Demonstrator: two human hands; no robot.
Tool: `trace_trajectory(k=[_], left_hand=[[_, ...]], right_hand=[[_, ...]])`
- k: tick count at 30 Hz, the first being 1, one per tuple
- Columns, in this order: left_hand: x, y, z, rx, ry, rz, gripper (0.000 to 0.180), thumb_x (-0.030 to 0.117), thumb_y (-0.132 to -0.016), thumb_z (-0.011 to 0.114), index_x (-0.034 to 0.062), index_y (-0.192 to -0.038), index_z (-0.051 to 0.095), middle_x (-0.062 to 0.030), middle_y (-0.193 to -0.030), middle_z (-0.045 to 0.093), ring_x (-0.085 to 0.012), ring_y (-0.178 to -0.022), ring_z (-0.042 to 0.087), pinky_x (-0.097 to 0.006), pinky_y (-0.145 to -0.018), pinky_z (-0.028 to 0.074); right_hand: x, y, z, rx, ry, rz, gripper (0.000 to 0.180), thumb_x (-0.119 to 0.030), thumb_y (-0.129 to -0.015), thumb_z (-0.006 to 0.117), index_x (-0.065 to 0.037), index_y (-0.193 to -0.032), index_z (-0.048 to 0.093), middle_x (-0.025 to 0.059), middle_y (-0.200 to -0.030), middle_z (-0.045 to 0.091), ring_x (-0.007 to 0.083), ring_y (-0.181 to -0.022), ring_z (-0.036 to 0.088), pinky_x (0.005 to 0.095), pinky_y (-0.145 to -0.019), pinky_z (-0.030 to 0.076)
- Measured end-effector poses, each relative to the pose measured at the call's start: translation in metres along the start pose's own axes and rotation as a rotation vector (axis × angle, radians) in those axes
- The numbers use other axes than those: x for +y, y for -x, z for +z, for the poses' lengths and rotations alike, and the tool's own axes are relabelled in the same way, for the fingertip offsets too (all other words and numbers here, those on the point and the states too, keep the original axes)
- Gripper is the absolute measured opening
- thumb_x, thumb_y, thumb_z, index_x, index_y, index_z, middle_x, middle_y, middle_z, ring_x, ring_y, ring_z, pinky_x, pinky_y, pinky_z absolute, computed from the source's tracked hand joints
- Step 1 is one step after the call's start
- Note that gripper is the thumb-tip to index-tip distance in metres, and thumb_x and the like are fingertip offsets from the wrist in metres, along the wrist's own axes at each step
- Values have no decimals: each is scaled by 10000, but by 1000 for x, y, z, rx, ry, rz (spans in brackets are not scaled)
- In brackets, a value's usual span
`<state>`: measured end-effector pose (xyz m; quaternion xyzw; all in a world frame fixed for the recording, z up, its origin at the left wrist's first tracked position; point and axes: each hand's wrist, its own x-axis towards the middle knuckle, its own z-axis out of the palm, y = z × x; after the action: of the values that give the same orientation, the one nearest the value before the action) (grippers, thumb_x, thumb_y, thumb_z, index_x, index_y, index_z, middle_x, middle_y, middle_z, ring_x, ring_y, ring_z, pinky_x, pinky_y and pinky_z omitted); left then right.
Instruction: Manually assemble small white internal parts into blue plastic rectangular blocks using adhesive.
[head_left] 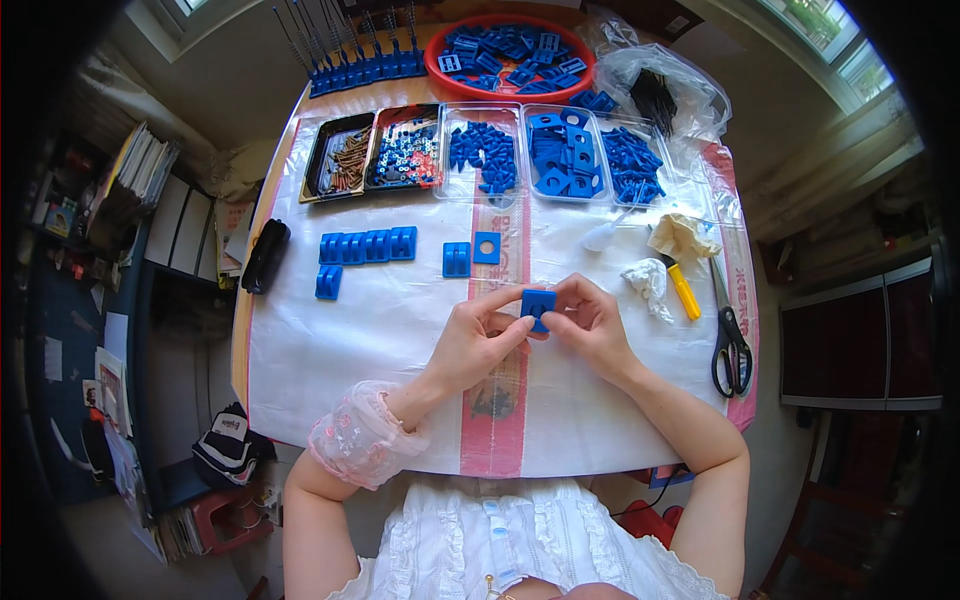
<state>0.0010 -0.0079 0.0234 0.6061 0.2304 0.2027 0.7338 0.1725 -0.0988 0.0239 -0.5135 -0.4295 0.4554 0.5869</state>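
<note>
Two hands grip one blue plastic block at table centre: the left hand pinches its left edge, the right hand closes on its right side. Just beyond lie a grooved blue piece and a square holed plate. Further left sits a row of blue blocks. Scissors lie at right.

Bare sheet lies open leftward; scissors and screwdriver crowd the right.
</note>
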Motion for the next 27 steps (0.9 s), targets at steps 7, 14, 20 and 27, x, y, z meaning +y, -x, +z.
trace_trajectory(k=[7, 14, 20, 27], left_hand=[[-2, -1, 0, 3, -13, 17, 417, 54, -941, 592, -26, -1344, 517, -122, -955, 726, -141, -830, 706, -237, -688, 554], [-3, -3, -5, 15, 104, 0, 385, 35, -954, 582, -27, -1330, 528, -133, -1057, 698, -224, -897, 721, -244, -704, 570], [2, -4, -3, 6, 139, 0, 386, 30, -949, 588, -26, -1327, 532, -133, -1061, 696, -222, -902, 719, -244, -708, 570], [2, 1, 3, 14, -28, 45, 396, 22, -926, 586, 8, -1320, 555, -95, -1031, 714, -189, -901, 720, -265, -717, 577]], right_hand=[[9, 0, -13, -2, -64, 94, 212, -170, -1009, 531, 27, -1019, 608, 55, -827, 660, 68, -667, 584, 203, -559, 481], [14, -2, -14, 105, -62, 47, 180, -134, -1007, 527, 18, -1059, 606, 87, -854, 677, 85, -665, 595, 210, -519, 480], [11, -3, -10, 132, -89, 10, 140, -62, -961, 570, 15, -1075, 597, 84, -932, 677, 86, -747, 607, 218, -601, 501], [0, 1, -4, 30, -10, 99, 152, -89, -931, 627, 11, -1045, 629, 47, -916, 676, 64, -761, 607, 201, -598, 471]])
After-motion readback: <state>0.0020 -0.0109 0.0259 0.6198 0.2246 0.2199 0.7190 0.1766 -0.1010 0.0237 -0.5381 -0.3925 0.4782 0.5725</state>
